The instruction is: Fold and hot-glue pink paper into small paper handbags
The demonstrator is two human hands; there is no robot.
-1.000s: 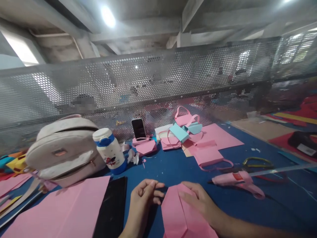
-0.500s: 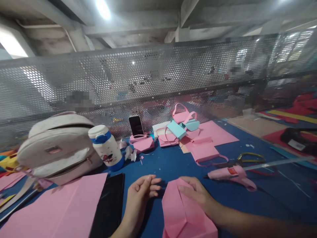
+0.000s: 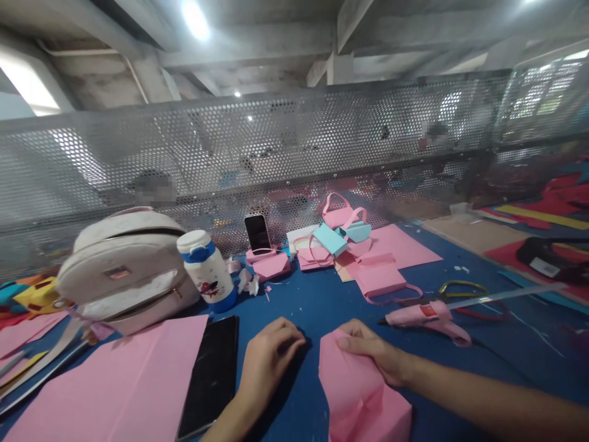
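Note:
My right hand [image 3: 365, 344] grips the top edge of a folded pink paper bag [image 3: 363, 393], thumb on the near face and fingers behind it. The bag's sides are creased, and its lower end runs out of view. Over the blue tabletop, left of the bag and apart from it, my left hand [image 3: 273, 353] is turned palm down. Its fingers are curled in with the thumb close to them, and nothing shows between the tips. A black tablet [image 3: 211, 374] lies left of that hand. Right of my right hand rests a pink glue gun [image 3: 435, 316] with a long clear glue stick.
Large pink paper [image 3: 115, 380] lies at the left, before a pale backpack [image 3: 133, 270] and a white-and-blue bottle [image 3: 207, 270]. Behind are a phone [image 3: 257, 233], small pink paper bags [image 3: 380, 276] and turquoise ones [image 3: 330, 239]. Yellow-handled scissors [image 3: 460, 288] lie right. A perforated metal screen [image 3: 285, 147] stands behind.
My left hand has turned palm down and its spread fingers have curled in. The pink bag has shifted slightly right in my right hand and tilted, its front more crumpled. The view has shifted slightly.

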